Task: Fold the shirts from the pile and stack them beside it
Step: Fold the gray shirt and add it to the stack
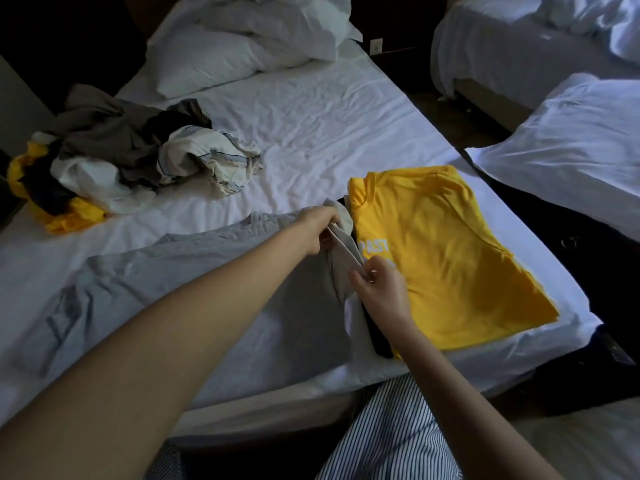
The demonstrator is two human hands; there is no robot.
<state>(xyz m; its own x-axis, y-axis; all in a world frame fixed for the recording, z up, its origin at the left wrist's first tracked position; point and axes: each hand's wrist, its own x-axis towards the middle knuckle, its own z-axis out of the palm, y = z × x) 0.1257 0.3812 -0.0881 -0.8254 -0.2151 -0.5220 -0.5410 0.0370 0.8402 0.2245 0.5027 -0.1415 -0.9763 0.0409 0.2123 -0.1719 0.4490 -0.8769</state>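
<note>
A grey shirt [194, 282] lies spread on the white bed in front of me. My left hand [317, 228] grips its right edge near the top, and my right hand [379, 287] pinches the same edge lower down, lifting it a little. To the right sits the stack of folded shirts with a yellow shirt [446, 258] on top and dark fabric showing under its left side. The pile of unfolded shirts [114, 161], grey, white, black and yellow, lies at the far left of the bed.
Two white pillows [242, 46] lie at the head of the bed. Another white pillow [571, 150] and a second bed [519, 50] stand to the right across a dark gap. The bed's near edge [277, 400] is by my striped trousers.
</note>
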